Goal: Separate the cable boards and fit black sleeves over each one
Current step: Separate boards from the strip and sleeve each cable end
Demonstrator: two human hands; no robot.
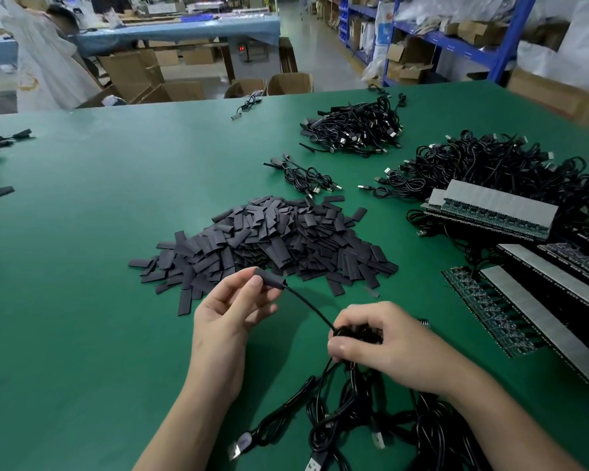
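Observation:
My left hand (233, 307) pinches a black sleeve (271, 279) fitted over the end of a black cable (309, 305), held just above the green table (82, 266). That cable runs down to my right hand (374, 338), which grips a bundle of black cables (357, 333); the rest of the bundle (371, 419) trails toward me with silver USB plugs. A big heap of loose black sleeves (272, 243) lies right behind my hands. Panels of joined cable boards (497, 212) with grey strips lie at the right.
Piles of black USB cables sit at the back right (354, 130) and far right (490, 164), with a small bunch (303, 175) between. Stray sleeves (2, 192) lie at the left edge. A person in white (45, 56), cardboard boxes and blue shelving (456, 42) stand beyond the table.

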